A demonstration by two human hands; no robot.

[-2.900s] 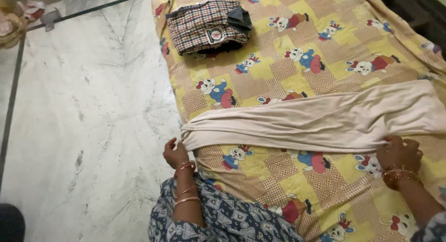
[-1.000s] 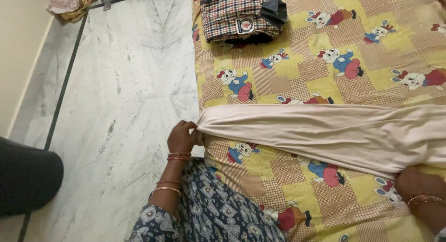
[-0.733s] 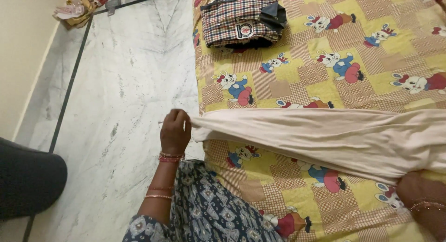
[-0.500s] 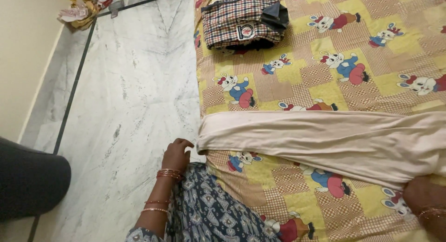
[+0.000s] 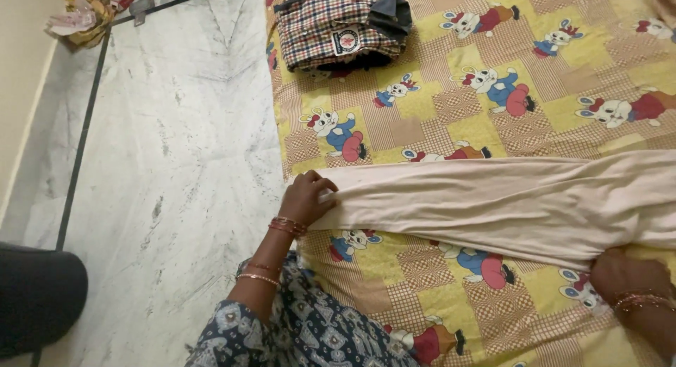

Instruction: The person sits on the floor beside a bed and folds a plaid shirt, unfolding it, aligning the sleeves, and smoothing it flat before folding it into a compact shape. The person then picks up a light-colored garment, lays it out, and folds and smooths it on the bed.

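left hand (image 5: 308, 198): now up on the end of the beige cloth (image 5: 507, 201), off the bed edge where it sat
right hand (image 5: 623, 275): further into view at the cloth's lower edge

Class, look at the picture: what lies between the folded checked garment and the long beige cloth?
In the head view, only bare yellow cartoon-print bedsheet lies between the folded checked garment and the long beige cloth.

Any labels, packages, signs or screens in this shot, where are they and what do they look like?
Patch label: sewn on the folded checked garment at the top of the cartoon sheet; small white square with a red and dark round emblem.
Wrappers: crumpled yellow and pink heap on the marble floor, top left corner; too blurred to tell more.
No signs or screens.
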